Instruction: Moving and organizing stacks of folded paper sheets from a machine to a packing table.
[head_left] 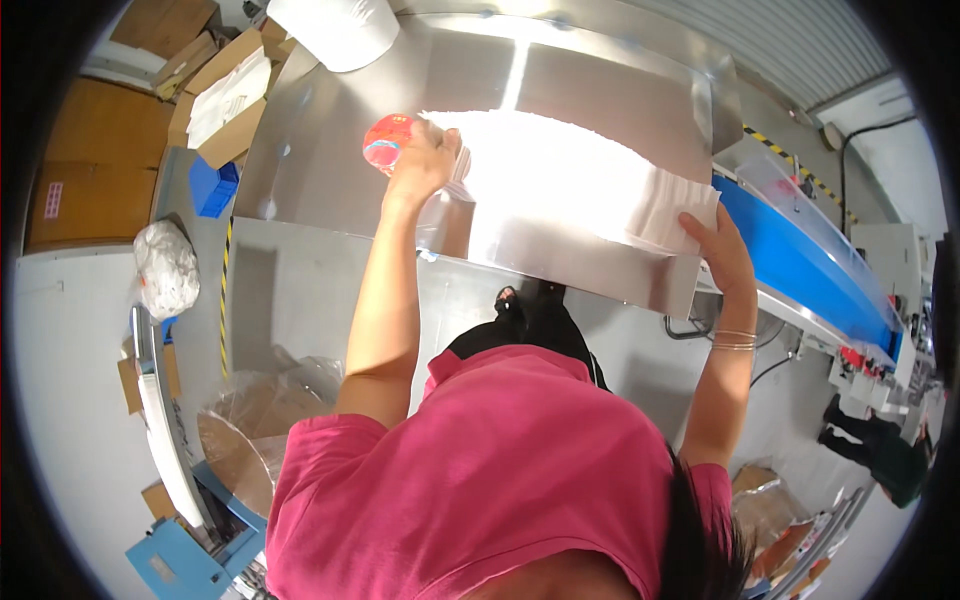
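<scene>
A long row of thin white pieces point(570, 175), pressed face to face, stretches across the metal table point(330, 180). Glare washes out its middle, so I cannot tell just what the pieces are. My left hand point(424, 165) is closed round the left end of the row. Just beyond its fingers shows a round red printed disc point(385, 143); whether the hand touches it I cannot tell. At the right end, my right hand point(726, 245) grips the row, with the thumb on the near side and the fingers mostly hidden behind.
A white bucket-like container point(340, 30) stands at the table's far left. Beyond the left edge are an open cardboard box point(235, 95) with white contents and a blue bin point(212, 185). A blue conveyor belt point(810, 265) runs along the right; another person point(885, 450) is farther right.
</scene>
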